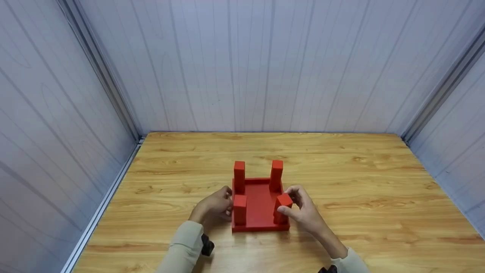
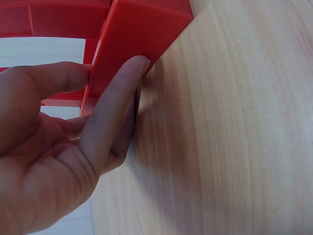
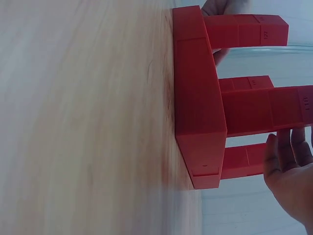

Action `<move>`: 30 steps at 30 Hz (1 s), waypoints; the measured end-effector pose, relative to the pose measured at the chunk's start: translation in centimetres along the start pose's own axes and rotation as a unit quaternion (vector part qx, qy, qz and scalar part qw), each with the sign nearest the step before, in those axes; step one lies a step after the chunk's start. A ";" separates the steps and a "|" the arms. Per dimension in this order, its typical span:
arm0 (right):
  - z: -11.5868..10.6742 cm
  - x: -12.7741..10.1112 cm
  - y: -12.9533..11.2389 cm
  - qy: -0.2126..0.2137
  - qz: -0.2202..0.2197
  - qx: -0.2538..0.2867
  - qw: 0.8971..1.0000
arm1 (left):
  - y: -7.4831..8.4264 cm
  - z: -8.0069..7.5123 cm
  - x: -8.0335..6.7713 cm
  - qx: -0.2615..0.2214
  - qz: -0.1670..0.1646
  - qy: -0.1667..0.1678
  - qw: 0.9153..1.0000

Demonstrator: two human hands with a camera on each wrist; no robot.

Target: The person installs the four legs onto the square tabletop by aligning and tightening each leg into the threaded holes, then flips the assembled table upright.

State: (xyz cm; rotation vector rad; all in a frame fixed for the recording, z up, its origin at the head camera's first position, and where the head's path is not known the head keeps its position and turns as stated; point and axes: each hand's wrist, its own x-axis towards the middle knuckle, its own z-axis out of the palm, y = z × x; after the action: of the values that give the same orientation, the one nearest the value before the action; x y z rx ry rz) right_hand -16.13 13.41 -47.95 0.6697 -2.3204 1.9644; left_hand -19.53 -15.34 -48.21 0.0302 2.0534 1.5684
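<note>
A small red table lies upside down on the wooden tabletop, its four square legs pointing up. My left hand holds its left edge beside the near-left leg. In the left wrist view one finger lies flat along the side of the red slab, with the thumb on the other side. My right hand pinches the top of the near-right leg. In the right wrist view its fingertips rest on that leg.
The wooden tabletop is boxed in by pale panelled walls at the back and on both sides. A metal rail runs along its left edge. Nothing else stands on the wood.
</note>
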 end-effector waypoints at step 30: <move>-0.5 0.1 -0.1 -0.091 -0.101 0.071 0.988 | -0.1 -0.1 0.2 0.012 0.011 0.005 1.000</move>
State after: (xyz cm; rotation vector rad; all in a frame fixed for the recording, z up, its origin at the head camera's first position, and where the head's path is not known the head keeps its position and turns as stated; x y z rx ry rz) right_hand -16.33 13.83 -47.70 1.0904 -2.1164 2.0661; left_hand -19.66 -15.39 -48.36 0.0541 2.0861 1.5593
